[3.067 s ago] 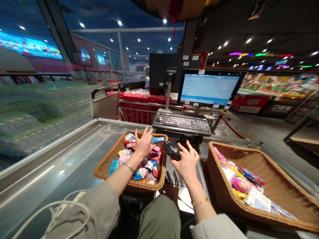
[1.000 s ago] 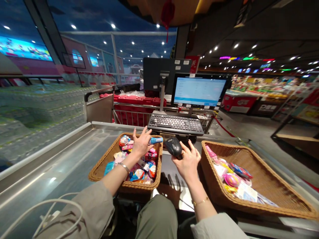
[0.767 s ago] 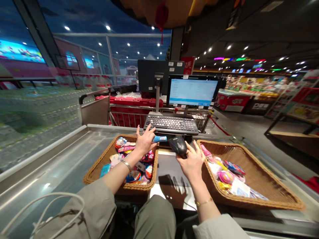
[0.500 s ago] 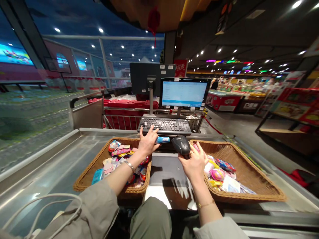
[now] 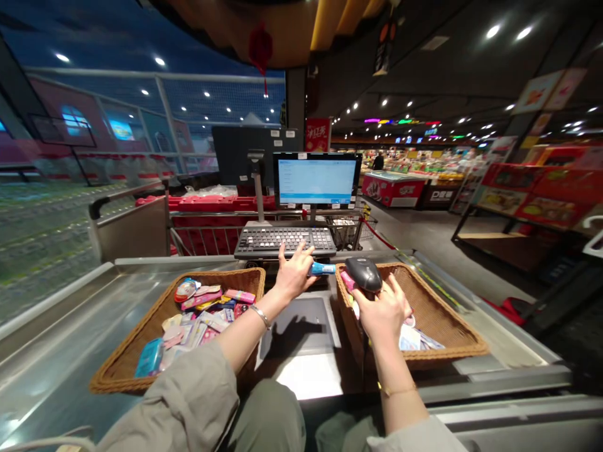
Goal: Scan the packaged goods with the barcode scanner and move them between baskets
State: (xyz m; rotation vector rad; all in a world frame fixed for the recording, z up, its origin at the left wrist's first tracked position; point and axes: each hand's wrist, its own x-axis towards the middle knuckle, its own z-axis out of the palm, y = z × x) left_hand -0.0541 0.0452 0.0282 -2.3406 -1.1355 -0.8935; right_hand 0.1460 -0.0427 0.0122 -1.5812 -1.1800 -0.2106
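In the head view, the person's left hand (image 5: 292,276) is over the near edge of the keyboard (image 5: 277,240), holding a blue tube (image 5: 323,269) by one end; two or more of its fingers are raised and spread, and the exact grip is partly hidden. The tube lies roughly level, its free end pointing right toward the scanner (image 5: 363,274), just beside it with a small gap between. The right hand (image 5: 384,311) holds the scanner, its handle mostly hidden in the palm, with other fingers fanned out to the right. The scanner is seen over the left part of the right basket (image 5: 438,307), where a pink pack (image 5: 347,281) and a white card (image 5: 409,338) show. Between the baskets lies a grey panel (image 5: 325,333), darkened by a hand's shadow. The left basket (image 5: 127,355) is heaped with small goods, among them a turquoise pack (image 5: 149,358) near its front left. Behind the keyboard stands a lit screen (image 5: 318,179).
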